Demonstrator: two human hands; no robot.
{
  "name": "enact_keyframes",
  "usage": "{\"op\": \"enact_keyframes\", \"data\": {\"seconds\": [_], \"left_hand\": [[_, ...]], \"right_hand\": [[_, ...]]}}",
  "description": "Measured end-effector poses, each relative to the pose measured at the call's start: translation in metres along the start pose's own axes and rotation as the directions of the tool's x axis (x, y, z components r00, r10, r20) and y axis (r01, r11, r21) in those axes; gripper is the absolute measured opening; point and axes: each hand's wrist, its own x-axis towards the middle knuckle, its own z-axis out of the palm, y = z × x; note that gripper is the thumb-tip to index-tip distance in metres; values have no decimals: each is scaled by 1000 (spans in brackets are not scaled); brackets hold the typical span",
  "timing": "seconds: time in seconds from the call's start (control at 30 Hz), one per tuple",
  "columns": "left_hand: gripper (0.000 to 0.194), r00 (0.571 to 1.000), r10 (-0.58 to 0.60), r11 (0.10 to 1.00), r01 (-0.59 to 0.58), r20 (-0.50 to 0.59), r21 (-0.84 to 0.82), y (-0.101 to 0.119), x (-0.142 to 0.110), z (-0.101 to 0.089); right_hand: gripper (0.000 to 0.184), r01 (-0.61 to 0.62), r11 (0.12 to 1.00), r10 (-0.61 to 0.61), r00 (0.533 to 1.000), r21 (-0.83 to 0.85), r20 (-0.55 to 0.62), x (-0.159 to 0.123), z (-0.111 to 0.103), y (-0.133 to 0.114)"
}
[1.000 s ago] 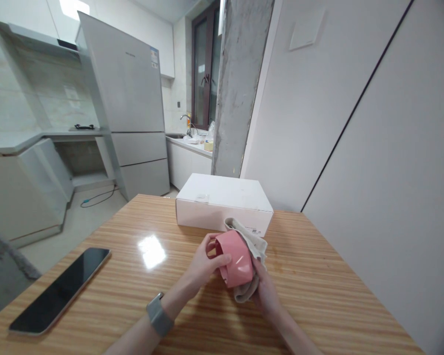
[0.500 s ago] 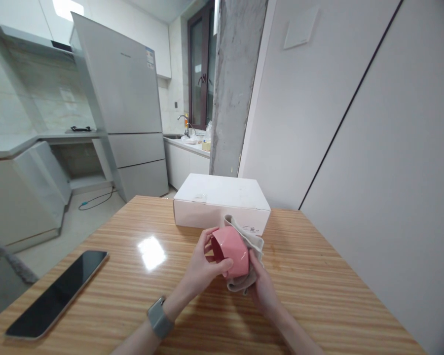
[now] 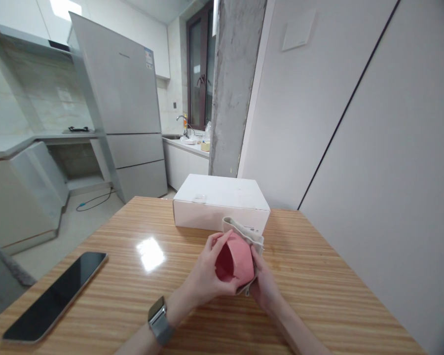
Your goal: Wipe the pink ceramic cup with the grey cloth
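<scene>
A glossy pink cup with faceted sides is tilted, its hollow mouth facing left toward me. My left hand is closed on its rim, thumb at the lower edge and fingers along the top. Against the cup's far and right side lies a grey-beige cloth, bunched up. My right hand presses the cloth to the cup from the right; its fingers are partly hidden behind them. Both hands hold the cup just above the wooden table. Whether the cup has a handle is hidden.
Behind the hands a white cardboard box stands on the table. A black phone lies at the table's left edge. Beyond are a grey fridge, a concrete pillar and a sink counter. A white wall borders the right.
The cup has turned so that more of its inside shows. My left hand has shifted its grip, its thumb now lower on the rim. The cloth has moved slightly with it.
</scene>
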Motion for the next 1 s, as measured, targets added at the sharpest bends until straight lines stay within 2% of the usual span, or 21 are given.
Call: {"op": "enact_keyframes", "data": {"seconds": [0.13,0.2,0.37,0.5,0.67,0.87,1.0], "left_hand": [[103,992,97,990,-105,79,99,-1,-1,0],[106,989,124,984,-132,75,117,-2,-2,1],[114,991,69,997,-72,-113,-28,-1,-5,7],[117,983,54,988,-78,-174,-135,1,-6,15],[115,974,43,992,-69,-223,-109,0,-5,20],[106,958,16,999,-26,-286,-32,3,-3,17],[101,936,-11,1000,12,-352,2,-1,-1,9]], "right_hand": [[37,-84,996,85,996,26,-14,2,-1,-6],[36,-134,990,135,991,47,-6,3,-1,-8],[31,-120,979,114,993,163,42,2,2,-11],[29,-99,969,85,994,227,69,2,2,-11],[21,-114,958,109,994,262,32,4,1,-7],[27,-146,951,136,989,271,53,4,1,-9],[31,-165,949,166,986,267,17,1,4,-17]]}}
